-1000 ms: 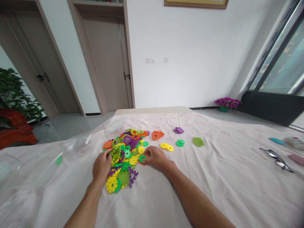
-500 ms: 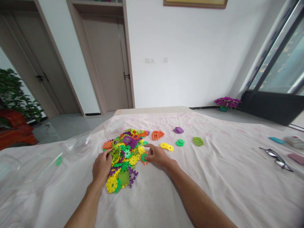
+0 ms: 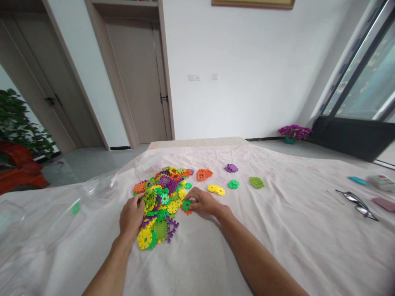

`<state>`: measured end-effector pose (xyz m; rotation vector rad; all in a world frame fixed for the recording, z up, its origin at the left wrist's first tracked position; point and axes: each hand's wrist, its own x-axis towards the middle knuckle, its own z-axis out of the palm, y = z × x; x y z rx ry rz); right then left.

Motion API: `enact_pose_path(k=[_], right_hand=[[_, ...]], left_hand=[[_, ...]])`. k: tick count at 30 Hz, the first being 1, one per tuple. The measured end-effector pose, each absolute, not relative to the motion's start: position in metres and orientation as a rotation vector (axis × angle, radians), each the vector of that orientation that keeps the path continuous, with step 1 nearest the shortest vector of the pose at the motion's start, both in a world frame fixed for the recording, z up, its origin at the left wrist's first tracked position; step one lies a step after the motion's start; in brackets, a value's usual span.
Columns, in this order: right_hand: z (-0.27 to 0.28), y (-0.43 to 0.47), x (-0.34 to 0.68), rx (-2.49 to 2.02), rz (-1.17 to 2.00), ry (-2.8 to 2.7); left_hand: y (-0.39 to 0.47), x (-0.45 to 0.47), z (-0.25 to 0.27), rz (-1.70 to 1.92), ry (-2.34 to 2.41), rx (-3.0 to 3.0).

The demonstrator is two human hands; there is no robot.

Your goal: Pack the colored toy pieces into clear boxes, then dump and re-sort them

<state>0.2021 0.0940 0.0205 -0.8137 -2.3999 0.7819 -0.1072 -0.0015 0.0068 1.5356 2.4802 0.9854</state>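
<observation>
A heap of plastic interlocking building pieces (image 3: 173, 205) in yellow, green, purple and orange lies on the cloth. At its left edge my left hand (image 3: 132, 213) rests with fingers slightly apart, touching olive-green pieces (image 3: 149, 198). My right hand (image 3: 203, 201) is on the heap's right side. Its thumb and index finger close on the edge of a green notched disc (image 3: 186, 205), which lies over an orange piece. Sorted groups sit further right: orange pieces (image 3: 203, 175), yellow discs (image 3: 216, 189), green discs (image 3: 233, 184), purple pieces (image 3: 231, 167) and olive-green pieces (image 3: 256, 182).
Clear plastic containers (image 3: 100, 185) stand on the left of the cloth-covered table (image 3: 286, 230). Eyeglasses (image 3: 358, 204), a blue item (image 3: 358, 180), a white box (image 3: 382, 182) and a dark pink object (image 3: 384, 204) lie at the far right.
The fingers of my right hand have drawn in and down onto the green disc at the heap's edge. My left hand has stayed at the heap's left side.
</observation>
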Motion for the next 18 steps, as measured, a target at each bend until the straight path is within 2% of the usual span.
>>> enact_pose_path(k=[10,15,18], right_hand=[[0.004,0.105,0.192,-0.972,1.080,-1.761],[0.016,0.123,0.223,-1.248,0.594,-1.493],[0.023,0.129,0.253,-1.501,0.428,-1.406]], left_hand=[[-0.001,-0.108,0.006,0.989,2.479,1.540],[0.000,-0.110,0.004,0.985,2.478,1.522],[0.000,-0.111,0.002,0.989,2.470,1.534]])
